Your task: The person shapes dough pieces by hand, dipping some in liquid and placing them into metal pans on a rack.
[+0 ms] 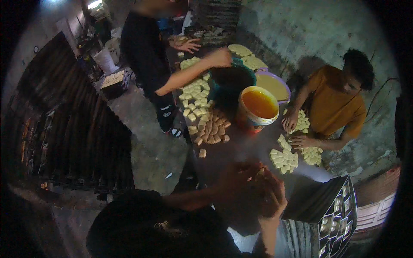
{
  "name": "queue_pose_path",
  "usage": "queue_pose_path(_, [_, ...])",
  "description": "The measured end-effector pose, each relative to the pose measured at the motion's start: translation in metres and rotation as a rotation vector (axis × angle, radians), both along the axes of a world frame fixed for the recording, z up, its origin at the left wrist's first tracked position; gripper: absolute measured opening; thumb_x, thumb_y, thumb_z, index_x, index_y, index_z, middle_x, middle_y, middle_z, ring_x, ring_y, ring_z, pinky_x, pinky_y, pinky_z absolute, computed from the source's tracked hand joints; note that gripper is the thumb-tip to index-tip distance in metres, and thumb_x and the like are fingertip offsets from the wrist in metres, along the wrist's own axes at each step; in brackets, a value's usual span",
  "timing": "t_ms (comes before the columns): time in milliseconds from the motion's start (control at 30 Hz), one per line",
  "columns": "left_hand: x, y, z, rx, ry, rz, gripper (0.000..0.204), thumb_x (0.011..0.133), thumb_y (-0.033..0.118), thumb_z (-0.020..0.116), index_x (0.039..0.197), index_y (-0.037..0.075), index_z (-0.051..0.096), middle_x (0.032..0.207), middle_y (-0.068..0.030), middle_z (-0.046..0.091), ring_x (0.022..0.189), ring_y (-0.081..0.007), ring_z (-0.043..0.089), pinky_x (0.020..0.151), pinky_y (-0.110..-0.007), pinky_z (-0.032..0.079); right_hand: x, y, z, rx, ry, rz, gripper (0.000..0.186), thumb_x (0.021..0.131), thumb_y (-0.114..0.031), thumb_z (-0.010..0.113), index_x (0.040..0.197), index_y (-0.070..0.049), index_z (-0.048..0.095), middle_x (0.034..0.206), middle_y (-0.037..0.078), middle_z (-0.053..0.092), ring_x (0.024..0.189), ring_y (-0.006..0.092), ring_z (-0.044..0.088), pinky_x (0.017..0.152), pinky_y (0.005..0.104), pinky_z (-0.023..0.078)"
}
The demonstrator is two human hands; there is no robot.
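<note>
My left hand [237,177] and my right hand [272,194] meet above the near end of a long dark table [241,148]. Together they pinch a small pale piece of dough [260,172] between the fingertips. Flat cut dough squares [284,160] lie just beyond my hands. A round cluster of browner pieces [211,129] sits further up the table, with one loose piece [202,153] near it.
An orange-filled bucket [258,106], a dark teal tub [232,79] and a purple basin [273,85] stand mid-table. A person in an orange shirt [333,107] presses dough at the right. Another person in black [144,51] reaches from the left. A black tray rack [331,210] stands near right.
</note>
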State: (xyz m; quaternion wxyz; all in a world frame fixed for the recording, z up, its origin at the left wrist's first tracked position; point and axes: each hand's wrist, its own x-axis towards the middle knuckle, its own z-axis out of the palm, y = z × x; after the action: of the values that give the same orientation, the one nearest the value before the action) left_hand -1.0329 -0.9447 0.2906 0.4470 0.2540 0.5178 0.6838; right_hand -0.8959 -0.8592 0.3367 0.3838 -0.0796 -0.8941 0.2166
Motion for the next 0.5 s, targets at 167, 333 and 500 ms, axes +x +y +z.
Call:
queue_pose_path(167, [-0.006,-0.011,0.004,-0.034,0.223,0.021,0.031,0.098,0.029,0.061,0.107,0.001,0.072,0.099,-0.0068,0.073,0.092,-0.0101,0.064,0.082,-0.027,0.050,-0.002,0.005,0.006,-0.034,-0.033,0.126,0.028,0.070,-0.003,0.076,0.097,-0.001,0.070,0.110,0.014,0.067,0.096,0.0259,0.066,0.083,0.0349,0.052])
queue_pose_path(333, [-0.030,-0.020,0.011,0.039,0.451,-0.022,0.028,0.098,0.025,0.060,0.108,0.002,0.072,0.099,-0.0058,0.073,0.089,-0.0105,0.065,0.080,-0.028,0.052,-0.019,0.015,-0.008,-0.316,-0.076,0.117,0.030,0.062,0.002,0.078,0.091,-0.004,0.069,0.099,0.013,0.066,0.084,0.0223,0.063,0.070,0.0326,0.049])
queue_pose_path(500, [-0.066,-0.021,-0.002,0.237,0.231,-0.271,0.026,0.098,0.021,0.060,0.114,0.004,0.070,0.104,-0.0080,0.073,0.093,-0.0141,0.067,0.085,-0.032,0.054,-0.053,0.017,-0.009,-0.266,-0.022,-0.026,0.036,0.063,0.007,0.075,0.096,-0.005,0.067,0.090,0.011,0.066,0.075,0.0200,0.057,0.068,0.0302,0.047])
